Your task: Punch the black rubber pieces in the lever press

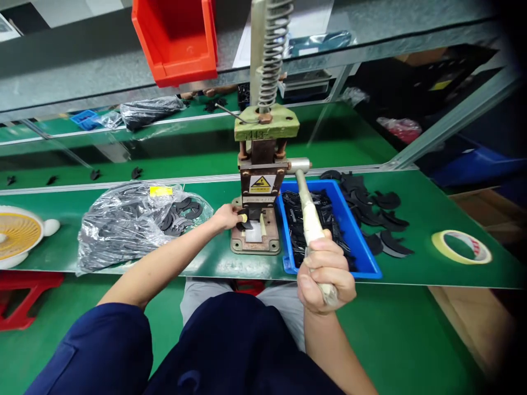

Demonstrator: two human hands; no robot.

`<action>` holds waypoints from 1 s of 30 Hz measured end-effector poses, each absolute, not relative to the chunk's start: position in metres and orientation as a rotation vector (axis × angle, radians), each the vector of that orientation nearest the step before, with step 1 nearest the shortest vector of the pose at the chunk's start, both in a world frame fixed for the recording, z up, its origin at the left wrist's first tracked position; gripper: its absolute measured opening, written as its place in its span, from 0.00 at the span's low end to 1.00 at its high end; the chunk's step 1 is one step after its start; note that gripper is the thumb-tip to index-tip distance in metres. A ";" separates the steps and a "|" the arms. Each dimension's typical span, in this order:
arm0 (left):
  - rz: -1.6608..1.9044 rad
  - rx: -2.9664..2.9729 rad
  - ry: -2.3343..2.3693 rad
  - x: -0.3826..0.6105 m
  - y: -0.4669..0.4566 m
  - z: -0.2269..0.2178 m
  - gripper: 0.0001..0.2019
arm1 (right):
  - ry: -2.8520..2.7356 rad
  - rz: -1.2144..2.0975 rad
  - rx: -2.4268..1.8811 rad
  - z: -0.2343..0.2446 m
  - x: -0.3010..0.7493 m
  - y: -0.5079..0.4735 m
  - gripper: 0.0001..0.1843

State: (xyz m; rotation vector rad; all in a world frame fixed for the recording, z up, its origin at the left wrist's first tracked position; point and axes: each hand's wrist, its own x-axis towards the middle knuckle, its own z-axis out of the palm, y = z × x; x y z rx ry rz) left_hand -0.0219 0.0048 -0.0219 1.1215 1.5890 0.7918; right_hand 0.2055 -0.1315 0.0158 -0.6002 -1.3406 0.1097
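Observation:
A green-topped hand press [263, 184] with a tall spring stands on the bench in front of me. My right hand [326, 273] is wrapped round its pale, tape-covered lever [310, 216], which slants down toward me. At the press base [269, 233], my left hand [228, 216] pinches a small black curved part [245, 224] under the ram. Part of that piece is hidden by my fingers and the press. Right of the press lies a blue tray [357, 241] holding many black parts.
A clear plastic bag [119, 230] of black parts lies left of the press, beside a white-and-yellow fan [18, 236]. Loose black curved pieces [362, 200] and a tape roll [461, 246] are at right. A red bin [177, 44] sits on the overhead shelf [82, 71].

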 end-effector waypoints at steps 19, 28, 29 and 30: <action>1.017 0.738 1.251 -0.036 -0.043 -0.017 0.17 | -1.241 0.113 -0.454 0.112 0.195 -0.085 0.35; 0.939 0.592 1.002 -0.055 -0.082 0.008 0.23 | -1.494 0.773 -1.178 -0.028 0.140 -0.112 0.16; 0.916 0.571 0.964 -0.054 -0.085 0.009 0.23 | -1.500 0.809 -1.187 -0.034 0.137 -0.112 0.18; 0.892 0.549 0.931 -0.053 -0.087 0.010 0.22 | -1.505 0.840 -1.195 -0.036 0.135 -0.111 0.20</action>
